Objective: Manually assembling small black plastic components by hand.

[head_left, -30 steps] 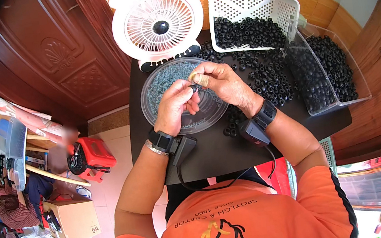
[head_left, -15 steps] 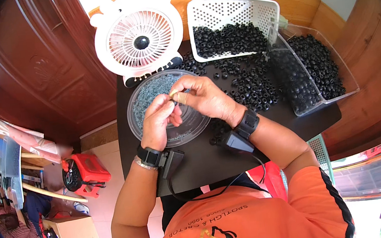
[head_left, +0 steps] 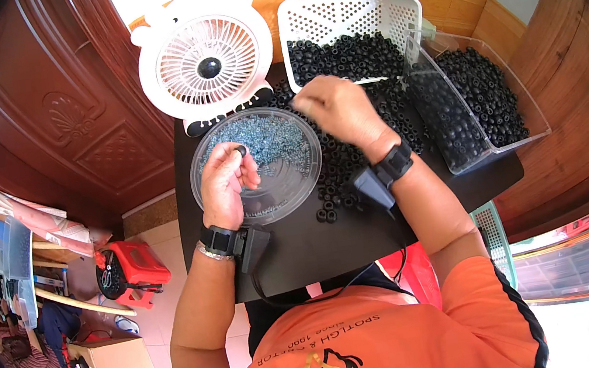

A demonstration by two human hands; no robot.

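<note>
A small black ring-shaped part (head_left: 240, 150) is pinched between the thumb and fingers of my left hand (head_left: 225, 186), above the round clear tray (head_left: 284, 187). Many tiny blue-grey pieces (head_left: 258, 133) lie in the tray, mostly in its far half. My right hand (head_left: 346, 109) is above the loose black parts (head_left: 341, 170), just in front of the white perforated basket (head_left: 350, 9). Its fingers are drawn together, and I cannot make out whether anything is between them. Both wrists wear black straps with small boxes and a cable.
More black parts fill the basket and a clear bin (head_left: 487, 152) on the right of the dark table (head_left: 319, 255). A white animal-shaped fan (head_left: 209, 69) stands at the back left. On the floor at left are a red stool (head_left: 143, 267) and a cardboard box (head_left: 121, 367).
The hands have come apart. My right hand has moved right and away from me, over the black parts; my left hand has stayed over the tray with the black part showing.
</note>
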